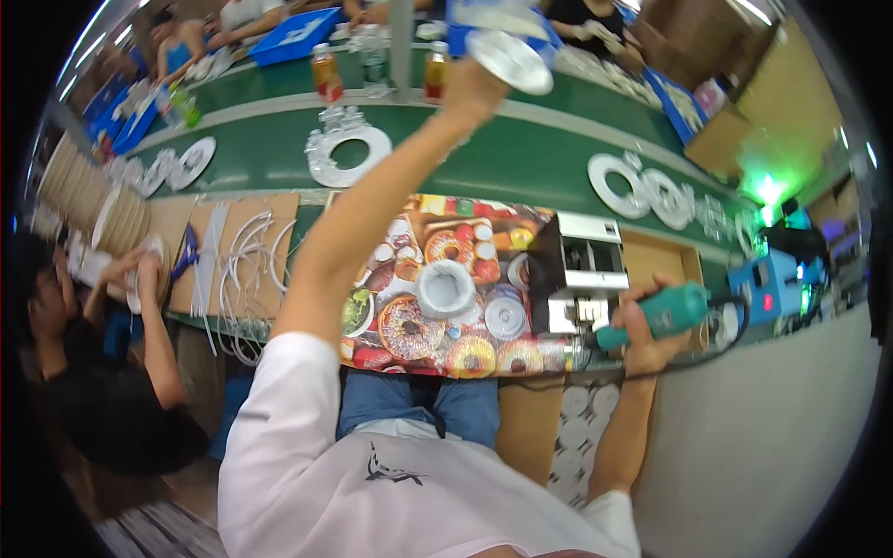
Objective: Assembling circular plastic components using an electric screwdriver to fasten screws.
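My left hand (473,91) is stretched far forward over the green conveyor belt (521,158), shut on a round silver-white disc (509,59) held tilted above the belt's far side. My right hand (642,330) grips a teal power screwdriver (659,316) with a black cable, low at the right, next to a small metal fixture box (579,272). On the colourful printed mat (437,288) in front of me lie a white ring part (446,288) and a silver disc (505,316).
White ring parts (349,155) lie on the belt, with more ring parts (642,192) to the right. Bottles (325,73) stand behind. A person (93,372) works at my left beside white curved strips (246,260) on cardboard. A blue device (772,284) sits far right.
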`<act>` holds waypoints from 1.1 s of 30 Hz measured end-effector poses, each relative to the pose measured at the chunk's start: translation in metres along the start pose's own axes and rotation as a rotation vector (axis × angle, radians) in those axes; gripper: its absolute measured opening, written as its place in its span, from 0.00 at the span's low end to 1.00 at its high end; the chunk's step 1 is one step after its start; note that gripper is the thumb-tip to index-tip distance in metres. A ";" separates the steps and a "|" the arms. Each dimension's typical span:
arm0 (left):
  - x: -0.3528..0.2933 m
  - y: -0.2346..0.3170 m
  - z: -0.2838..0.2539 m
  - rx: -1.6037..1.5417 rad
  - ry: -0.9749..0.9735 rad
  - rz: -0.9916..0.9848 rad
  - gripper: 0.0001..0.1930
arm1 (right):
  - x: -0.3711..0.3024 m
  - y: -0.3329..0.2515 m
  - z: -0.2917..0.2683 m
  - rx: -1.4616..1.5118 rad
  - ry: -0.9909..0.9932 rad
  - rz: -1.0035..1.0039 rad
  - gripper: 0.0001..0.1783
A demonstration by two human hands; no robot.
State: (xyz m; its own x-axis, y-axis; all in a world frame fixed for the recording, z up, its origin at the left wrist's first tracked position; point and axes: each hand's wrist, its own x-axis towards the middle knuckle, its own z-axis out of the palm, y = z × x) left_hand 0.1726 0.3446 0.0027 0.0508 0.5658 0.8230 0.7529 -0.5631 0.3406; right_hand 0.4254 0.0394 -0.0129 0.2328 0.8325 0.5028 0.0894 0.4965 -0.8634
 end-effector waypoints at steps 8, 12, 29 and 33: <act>-0.063 -0.032 0.143 0.205 -0.101 0.187 0.06 | -0.008 -0.016 -0.004 0.024 -0.011 0.025 0.30; -0.082 -0.048 0.169 0.407 -0.191 0.254 0.07 | -0.011 -0.020 -0.006 0.011 -0.036 -0.028 0.29; -0.091 -0.059 0.085 0.356 -0.650 0.114 0.33 | -0.016 -0.018 0.016 0.074 -0.041 0.046 0.33; -0.101 -0.082 0.017 0.374 -0.570 0.011 0.19 | -0.012 -0.007 0.021 0.151 -0.109 0.009 0.29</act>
State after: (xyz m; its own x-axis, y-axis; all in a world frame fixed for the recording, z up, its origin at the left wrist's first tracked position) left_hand 0.1168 0.3442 -0.1164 0.3199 0.8479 0.4227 0.9214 -0.3824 0.0698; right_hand 0.4013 0.0312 -0.0115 0.1263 0.8545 0.5038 -0.0604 0.5135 -0.8559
